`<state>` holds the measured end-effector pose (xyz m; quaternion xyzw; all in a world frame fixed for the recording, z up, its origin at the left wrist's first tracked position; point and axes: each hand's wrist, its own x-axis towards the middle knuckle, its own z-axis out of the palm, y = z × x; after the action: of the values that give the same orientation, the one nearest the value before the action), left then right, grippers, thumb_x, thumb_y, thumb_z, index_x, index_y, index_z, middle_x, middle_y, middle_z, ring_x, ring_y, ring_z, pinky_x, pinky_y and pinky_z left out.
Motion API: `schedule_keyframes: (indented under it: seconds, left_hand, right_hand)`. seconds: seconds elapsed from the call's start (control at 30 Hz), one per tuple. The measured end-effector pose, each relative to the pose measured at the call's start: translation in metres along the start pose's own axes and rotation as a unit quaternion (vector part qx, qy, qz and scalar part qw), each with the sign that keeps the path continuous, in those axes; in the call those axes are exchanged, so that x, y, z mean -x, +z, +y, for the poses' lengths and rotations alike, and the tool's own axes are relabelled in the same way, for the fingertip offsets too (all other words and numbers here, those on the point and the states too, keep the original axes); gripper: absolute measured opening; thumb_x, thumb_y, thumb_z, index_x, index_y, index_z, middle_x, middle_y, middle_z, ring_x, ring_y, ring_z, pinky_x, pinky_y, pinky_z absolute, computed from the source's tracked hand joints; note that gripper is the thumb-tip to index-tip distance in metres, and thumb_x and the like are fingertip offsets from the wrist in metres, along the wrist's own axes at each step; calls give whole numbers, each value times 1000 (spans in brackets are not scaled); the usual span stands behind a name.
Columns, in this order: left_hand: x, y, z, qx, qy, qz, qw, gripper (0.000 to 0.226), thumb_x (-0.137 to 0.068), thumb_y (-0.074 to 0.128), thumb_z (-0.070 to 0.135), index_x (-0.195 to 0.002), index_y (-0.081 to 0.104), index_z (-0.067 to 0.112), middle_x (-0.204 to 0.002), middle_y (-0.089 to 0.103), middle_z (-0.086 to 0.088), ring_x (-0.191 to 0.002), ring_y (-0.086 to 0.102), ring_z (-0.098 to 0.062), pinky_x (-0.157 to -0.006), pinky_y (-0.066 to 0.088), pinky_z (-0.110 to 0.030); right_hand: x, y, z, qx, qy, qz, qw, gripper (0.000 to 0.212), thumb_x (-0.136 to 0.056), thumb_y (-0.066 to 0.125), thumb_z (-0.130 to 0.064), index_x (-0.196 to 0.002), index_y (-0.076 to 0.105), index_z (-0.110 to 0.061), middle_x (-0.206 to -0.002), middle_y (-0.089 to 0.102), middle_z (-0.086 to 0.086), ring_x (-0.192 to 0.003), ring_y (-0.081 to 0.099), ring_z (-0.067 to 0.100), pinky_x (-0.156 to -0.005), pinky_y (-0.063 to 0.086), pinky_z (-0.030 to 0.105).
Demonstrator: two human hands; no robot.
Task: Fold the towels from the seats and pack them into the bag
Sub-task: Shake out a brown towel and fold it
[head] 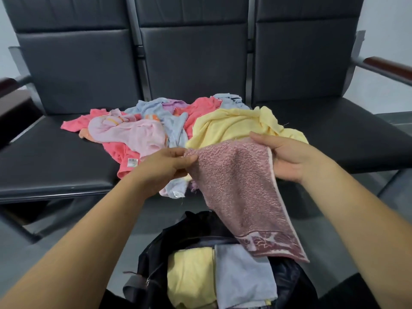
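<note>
The black bag (153,259) stands open at the bottom edge, its lower part cut off by the frame. Two folded towels lie side by side in it, a yellow towel (189,273) on the left and a grey towel (243,277) on the right. How far down they go is hidden.

Above the bag, both hands hold up a mauve towel (240,192). The left hand (162,168) pinches its upper left corner between thumb and curled fingers. The right hand (287,157) grips the upper right edge with the thumb along the top, and its fingertips are hidden behind the cloth. The towel hangs slanting down to the right. Its patterned border overlaps the grey towel's corner, but whether they touch cannot be told.

Beyond the hands, a pile (142,130) of crumpled towels in pink, coral, blue and lilac lies on the black seats (55,157), with a big pale one (229,126) on its right side. The hands and the mauve towel cover the pile's near edge. How many towels it holds is hard to make out.

The seat backs run out of frame at the top. An armrest (388,65) is cut off at the right.
</note>
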<state>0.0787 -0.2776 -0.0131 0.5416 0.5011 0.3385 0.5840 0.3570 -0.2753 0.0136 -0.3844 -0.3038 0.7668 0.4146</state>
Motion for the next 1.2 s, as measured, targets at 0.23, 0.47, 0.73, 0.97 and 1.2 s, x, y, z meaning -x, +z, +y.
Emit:
schedule_keyframes:
  seconds: [0.23,0.47,0.73,0.97,1.2]
  left_hand:
    - [0,11,11,154,-37,7,987,44,-95,58,29,-129,64,1,-124,70,-13,-104,69,-20,-86,59,-31]
    - [2,3,10,142,-22,-29,989,45,-80,71,9,-122,64,-7,-110,73,-14,-101,69,-23,-88,60,-29]
    - [3,11,13,183,17,22,983,46,-88,64,19,-129,62,-2,-117,70,-12,-100,67,-20,-84,59,-30]
    - [8,14,18,168,7,-21,986,50,-81,63,-1,-131,60,-7,-126,67,-22,-104,71,-26,-86,60,-31]
    - [7,12,14,159,4,30,987,23,-103,52,20,-119,67,12,-103,74,-1,-92,69,-15,-79,60,-33]
  right_hand:
    - [-2,-9,-1,131,-52,33,989,36,-93,63,-7,-129,63,0,-125,70,18,-112,70,30,-89,61,48]
    - [-6,-8,0,59,-47,66,995,39,-91,67,-6,-129,64,2,-130,68,19,-114,69,27,-93,60,38]
    - [1,-3,-2,115,-59,15,991,36,-91,63,-4,-126,63,7,-128,68,20,-119,67,32,-97,57,45]
    - [-3,-3,2,150,-97,90,980,25,-98,62,-9,-122,67,-2,-122,72,16,-104,73,26,-82,62,40]
    - [7,3,-2,-8,-40,2,999,28,-86,66,-13,-111,72,-1,-105,76,12,-90,76,19,-82,62,31]
